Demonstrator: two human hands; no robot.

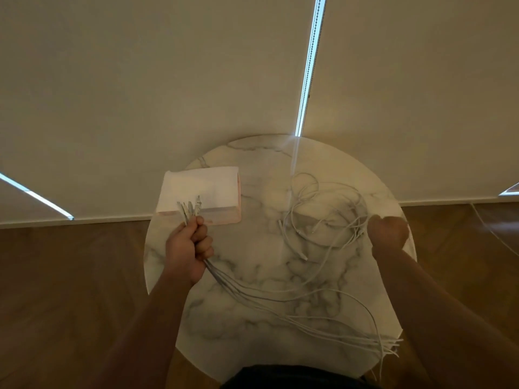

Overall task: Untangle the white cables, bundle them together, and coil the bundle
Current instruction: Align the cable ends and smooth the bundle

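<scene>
left hand [187, 249] clamps the white cables [280, 303]; right hand [389, 233] fisted on their tangle.

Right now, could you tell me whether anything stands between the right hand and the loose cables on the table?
Nothing visible does. The right hand is closed at the tangle of loose cables on the marble table; the white box sits well off to the left.

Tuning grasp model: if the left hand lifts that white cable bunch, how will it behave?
Likely floppy: the white cables sag and curve from the left hand across the marble table. Probably light, since one fist holds several. Loose loops near the right hand may drag and snag.
</scene>
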